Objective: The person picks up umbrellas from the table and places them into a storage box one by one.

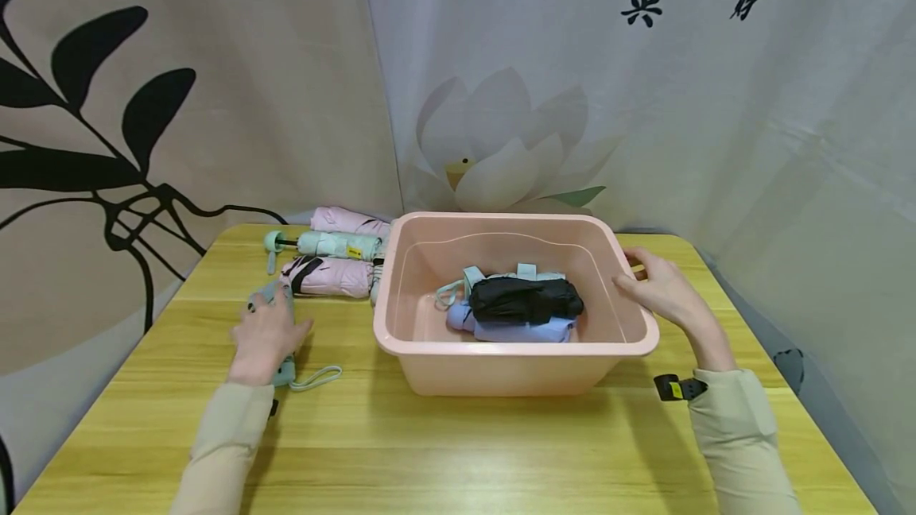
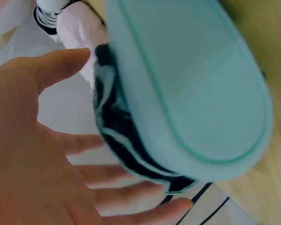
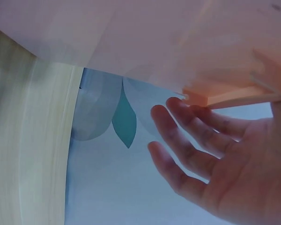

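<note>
My left hand (image 1: 266, 336) reaches over a mint-green folding umbrella (image 1: 285, 372) lying on the table at the left, its wrist strap toward me. Seen from the left wrist, the thumb and spread fingers (image 2: 131, 192) are beside the umbrella's rounded handle end (image 2: 196, 89) and its dark-patterned cloth. With my right hand (image 1: 661, 284) I hold the right rim of a pink plastic basin (image 1: 472, 372), thumb over the rim and fingers under its outer side. Inside lie a black folded umbrella (image 1: 525, 300), a periwinkle one (image 1: 525, 331) and a pale mint one (image 1: 551, 276).
Left of the basin, two pink folded umbrellas (image 1: 335, 277) and a mint umbrella with a round handle (image 1: 336, 245) lie side by side, their right ends close to the basin wall. A printed curtain (image 1: 286, 102) hangs behind the wooden table (image 1: 444, 451).
</note>
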`<state>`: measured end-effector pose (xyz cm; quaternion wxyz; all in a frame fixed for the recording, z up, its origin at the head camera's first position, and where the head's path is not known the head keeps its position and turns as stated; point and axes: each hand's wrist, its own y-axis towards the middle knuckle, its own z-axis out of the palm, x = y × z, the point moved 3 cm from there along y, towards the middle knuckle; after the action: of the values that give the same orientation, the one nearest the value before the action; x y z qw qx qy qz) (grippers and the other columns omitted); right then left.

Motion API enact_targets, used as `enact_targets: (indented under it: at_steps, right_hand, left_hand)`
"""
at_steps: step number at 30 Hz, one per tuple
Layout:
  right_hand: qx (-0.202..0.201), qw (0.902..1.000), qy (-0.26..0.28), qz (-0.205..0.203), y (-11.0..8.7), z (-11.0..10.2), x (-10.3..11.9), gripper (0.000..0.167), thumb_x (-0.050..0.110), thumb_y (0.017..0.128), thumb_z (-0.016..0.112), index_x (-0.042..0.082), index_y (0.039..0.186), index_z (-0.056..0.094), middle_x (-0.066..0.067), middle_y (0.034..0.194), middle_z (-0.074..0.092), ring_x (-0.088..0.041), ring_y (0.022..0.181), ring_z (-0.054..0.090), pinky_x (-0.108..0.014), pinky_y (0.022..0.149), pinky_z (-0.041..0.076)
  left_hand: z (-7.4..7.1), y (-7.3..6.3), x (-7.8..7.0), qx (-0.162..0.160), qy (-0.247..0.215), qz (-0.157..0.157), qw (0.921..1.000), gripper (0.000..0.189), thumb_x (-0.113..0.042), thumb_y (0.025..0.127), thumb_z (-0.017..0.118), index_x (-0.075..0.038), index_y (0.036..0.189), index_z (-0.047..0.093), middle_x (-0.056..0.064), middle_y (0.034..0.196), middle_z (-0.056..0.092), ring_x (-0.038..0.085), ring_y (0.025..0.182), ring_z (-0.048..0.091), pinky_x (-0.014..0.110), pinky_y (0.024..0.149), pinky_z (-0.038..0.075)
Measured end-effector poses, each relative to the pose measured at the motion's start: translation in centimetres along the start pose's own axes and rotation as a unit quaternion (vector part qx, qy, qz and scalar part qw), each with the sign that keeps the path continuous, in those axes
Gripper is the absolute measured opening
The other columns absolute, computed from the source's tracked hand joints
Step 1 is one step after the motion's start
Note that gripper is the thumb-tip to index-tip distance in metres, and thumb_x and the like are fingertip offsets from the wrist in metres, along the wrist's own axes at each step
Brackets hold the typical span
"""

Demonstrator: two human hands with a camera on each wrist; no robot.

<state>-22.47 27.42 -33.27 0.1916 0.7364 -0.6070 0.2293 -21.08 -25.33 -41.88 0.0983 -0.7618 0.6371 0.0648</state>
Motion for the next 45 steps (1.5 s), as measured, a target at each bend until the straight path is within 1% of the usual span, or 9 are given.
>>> enact_targets:
  at_steps: [5, 7, 12, 15, 23, 29, 34, 40, 45]
  right_hand:
    - [0.006, 1.0000, -0.004, -0.005, -0.2, -0.2, 0.2, 0.056, 0.027, 0.092, 0.052, -0.002, 0.139, 0.040, -0.028, 0.128, 0.055, -0.041, 0.108, 0.060, -0.047, 0.083, 0.054]
    - [0.009, 0.9999, -0.005, -0.006, -0.3, -0.3, 0.3, 0.056, 0.026, 0.092, 0.053, -0.002, 0.138, 0.041, -0.027, 0.126, 0.056, -0.040, 0.106, 0.061, -0.046, 0.082, 0.055]
    - [0.014, 0.9998, -0.010, -0.008, -0.4, -0.4, 0.5, 0.054, 0.024, 0.091, 0.056, -0.002, 0.136, 0.043, -0.026, 0.121, 0.059, -0.038, 0.105, 0.061, -0.044, 0.081, 0.055]
    - [0.011, 0.9998, -0.013, -0.011, -0.5, -0.3, 0.6, 0.054, 0.023, 0.091, 0.055, -0.003, 0.137, 0.042, -0.026, 0.122, 0.059, -0.038, 0.107, 0.060, -0.047, 0.084, 0.054]
    - [-0.006, 0.9999, -0.009, -0.008, -0.4, -0.1, 0.5, 0.053, 0.019, 0.091, 0.053, -0.004, 0.137, 0.041, -0.028, 0.123, 0.057, -0.041, 0.108, 0.058, -0.051, 0.086, 0.052]
    - [-0.006, 0.9999, -0.006, -0.006, -0.4, 0.1, 0.5, 0.055, 0.018, 0.091, 0.052, -0.005, 0.139, 0.038, -0.029, 0.128, 0.053, -0.043, 0.110, 0.057, -0.052, 0.087, 0.052]
    - [-0.006, 1.0000, -0.004, -0.004, -0.5, 0.2, 0.6, 0.055, 0.018, 0.091, 0.051, -0.005, 0.139, 0.037, -0.029, 0.128, 0.053, -0.042, 0.110, 0.057, -0.052, 0.087, 0.052]
    - [-0.004, 1.0000, -0.001, 0.000, -0.5, 0.4, 0.5, 0.056, 0.018, 0.091, 0.051, -0.005, 0.139, 0.036, -0.029, 0.128, 0.053, -0.042, 0.110, 0.057, -0.051, 0.087, 0.052]
    - [-0.004, 1.0000, -0.003, 0.000, -0.5, 0.3, 0.5, 0.056, 0.018, 0.091, 0.051, -0.005, 0.139, 0.036, -0.029, 0.128, 0.053, -0.042, 0.110, 0.057, -0.051, 0.087, 0.052]
  left_hand:
    - [0.5, -0.4, 0.7, 0.038, 0.007, -0.036, 0.9986, 0.086, -0.033, 0.090, 0.053, 0.013, 0.146, 0.007, 0.058, 0.127, 0.019, 0.070, 0.098, 0.044, 0.065, 0.065, 0.048]
    - [0.6, -0.6, 0.8, 0.046, 0.006, -0.041, 0.9981, 0.086, -0.032, 0.089, 0.052, 0.012, 0.146, 0.005, 0.060, 0.123, 0.022, 0.066, 0.092, 0.049, 0.061, 0.060, 0.049]
    - [0.8, -0.7, 1.1, 0.044, -0.012, -0.043, 0.9980, 0.089, -0.031, 0.087, 0.055, 0.008, 0.148, 0.003, 0.058, 0.109, 0.035, 0.055, 0.078, 0.057, 0.054, 0.055, 0.050]
    - [1.0, -0.6, 1.3, 0.040, -0.017, -0.041, 0.9982, 0.089, -0.030, 0.087, 0.056, 0.008, 0.148, 0.002, 0.057, 0.105, 0.037, 0.051, 0.073, 0.057, 0.053, 0.055, 0.050]
    - [1.2, -0.5, 1.5, 0.025, -0.034, -0.042, 0.9982, 0.089, -0.028, 0.086, 0.058, 0.007, 0.148, 0.003, 0.054, 0.101, 0.039, 0.052, 0.073, 0.056, 0.051, 0.053, 0.049]
    - [1.2, -0.5, 1.7, 0.012, -0.040, -0.030, 0.9987, 0.087, -0.027, 0.086, 0.059, 0.008, 0.146, 0.006, 0.053, 0.100, 0.040, 0.058, 0.079, 0.055, 0.055, 0.057, 0.050]
    - [1.1, -0.7, 1.9, 0.012, -0.047, -0.021, 0.9986, 0.086, -0.026, 0.086, 0.060, 0.008, 0.145, 0.008, 0.055, 0.104, 0.038, 0.061, 0.080, 0.054, 0.058, 0.060, 0.049]
    - [0.8, -0.9, 2.0, 0.016, -0.056, -0.019, 0.9981, 0.085, -0.026, 0.086, 0.060, 0.007, 0.145, 0.008, 0.055, 0.107, 0.034, 0.058, 0.076, 0.054, 0.054, 0.056, 0.048]
    - [0.3, -1.1, 1.9, 0.005, -0.069, -0.017, 0.9975, 0.084, -0.025, 0.086, 0.058, 0.006, 0.146, 0.008, 0.055, 0.110, 0.033, 0.059, 0.075, 0.053, 0.053, 0.053, 0.047]
